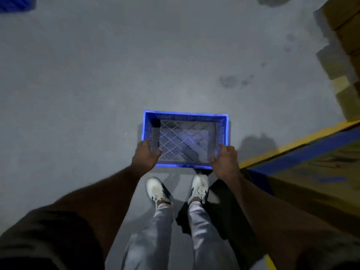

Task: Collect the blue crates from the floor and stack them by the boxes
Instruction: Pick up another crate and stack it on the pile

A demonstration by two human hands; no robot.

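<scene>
An empty blue crate with a slotted lattice bottom hangs in front of me above the grey floor, carried level. My left hand grips its near left corner, fingers curled over the rim. My right hand grips the near right corner the same way. A second blue crate shows partly at the top left corner of the view, on the floor. Stacked cardboard boxes rise along the right edge.
My white shoes stand on the concrete floor just below the crate. A large box or platform with yellow and blue edging lies close on my right. Dark stains mark the floor ahead.
</scene>
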